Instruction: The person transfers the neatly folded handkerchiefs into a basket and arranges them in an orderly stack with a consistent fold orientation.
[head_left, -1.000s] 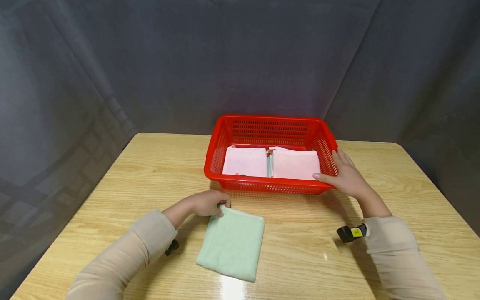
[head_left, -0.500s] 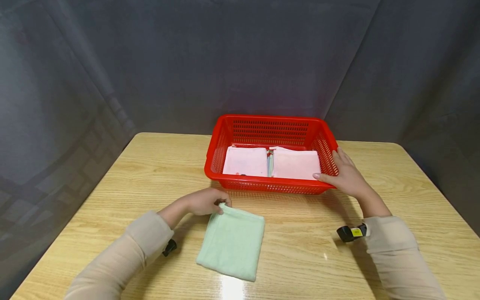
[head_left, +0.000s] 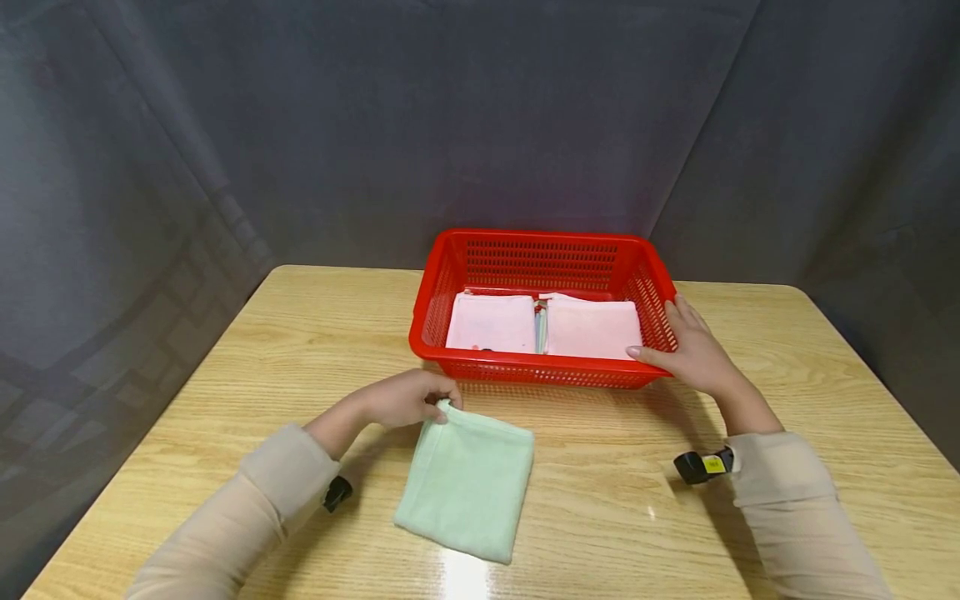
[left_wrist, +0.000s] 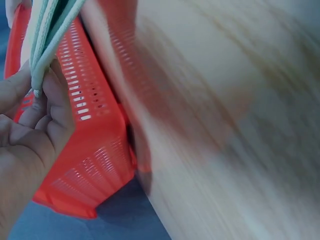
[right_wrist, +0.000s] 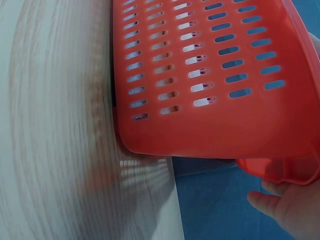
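A folded pale green towel (head_left: 468,483) lies on the table in front of the red plastic basket (head_left: 420,337). Thumb and fingers of my left hand (head_left: 405,398) pinch its far left corner, which is lifted a little. The left wrist view shows several folded layers of the towel (left_wrist: 44,47) between the fingertips. My right hand (head_left: 697,354) holds the basket's right front corner, thumb over the front rim and fingers along the right side. Inside the basket lie two folded pink cloths, one on the left (head_left: 491,323) and one on the right (head_left: 592,329).
Blue and green cloth edges (head_left: 540,329) show in the narrow gap between the pink cloths. The light wood table (head_left: 600,492) has a dark grey curtain (head_left: 480,125) behind it. A black wrist camera (head_left: 693,467) hangs under the right sleeve.
My left hand has moved slightly up and away from me, raising the towel's far left corner a little. The right hand and the basket stay where they were.
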